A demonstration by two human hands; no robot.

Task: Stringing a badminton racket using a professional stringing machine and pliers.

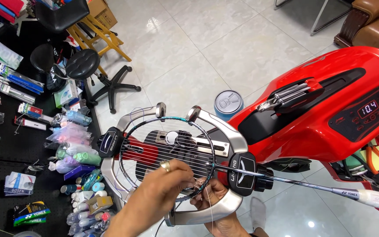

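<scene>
Head view: a badminton racket [167, 153] lies flat, clamped in the silver cradle [224, 131] of a red stringing machine [325, 118]. Its dark frame carries a partly woven bed of thin white string [154, 145]; the long strings run across the head, and the weave looks unfinished near the lower edge. The slim dark shaft runs off to the right and ends in a white grip [378, 199], which sticks out past the machine's body. Black side clamps [110, 142] hold the frame at both ends of the head.

The left hand [165, 184], with a gold ring on one finger, reaches over the lower rim of the racket head, fingers pinched together on the string. The right hand [213, 197] sits just beneath the frame, fingers curled up against the rim and gripping a loose strand of the same string, which hangs down from it.

A blue and silver can [228, 104] stands on the tiled floor [242, 44] behind the cradle. To the left, a black stool [83, 63] stands beside a dark display [18, 145] of packets and wrapped rolls.
</scene>
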